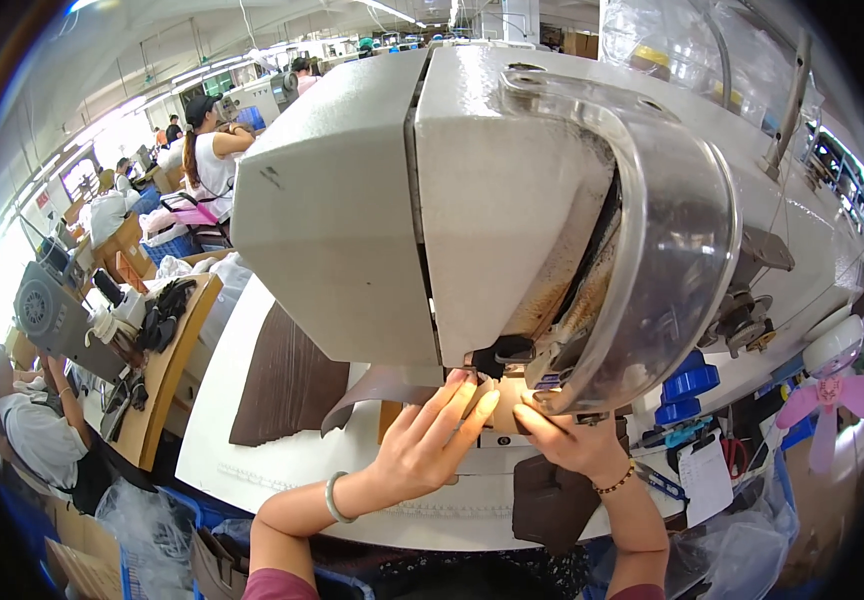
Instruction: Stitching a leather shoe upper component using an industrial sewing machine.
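Observation:
A large white sewing machine head fills the middle, hiding much of the stitching area beneath it. Under its left edge, my left hand pinches a curled brown leather-like piece with outstretched fingers near the needle area. My right hand is closed at the other side of that spot, below a clear curved guard; its fingertips are partly covered, so what they grip cannot be made out. A stack of dark brown sheets lies left on the white table. Another dark brown piece hangs at the front edge.
Blue bins, a paper slip, red-handled scissors and a blue cutter lie to the right, near a pink-bladed fan. A co-worker sits at left by a wooden table; others work farther back.

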